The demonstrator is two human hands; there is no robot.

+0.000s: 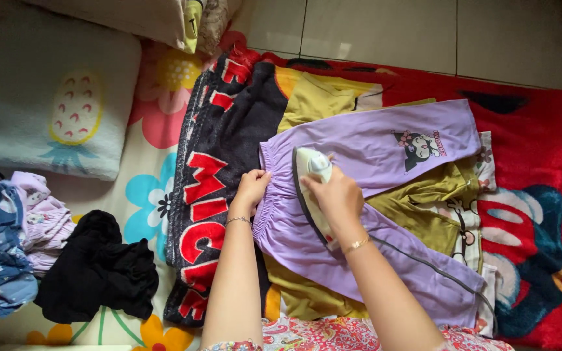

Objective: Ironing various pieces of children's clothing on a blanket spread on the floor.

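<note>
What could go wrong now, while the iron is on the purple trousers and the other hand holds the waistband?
1. The left hand pinches the waistband close beside the iron under the right hand; a slip could burn the fingers.
2. The iron sits near the printed cartoon figure on the purple trousers; heat might damage that print.
3. The cord lies across the lower trouser leg and could snag or drag the cloth.

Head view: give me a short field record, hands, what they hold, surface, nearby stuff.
left hand: pinching the elastic waistband of the purple trousers
right hand: gripping the white iron, pressed on the trousers near the waist
surface: trousers spread flat on an olive cloth over a red blanket
left side: black garment, pile of folded clothes, pineapple pillow
</note>
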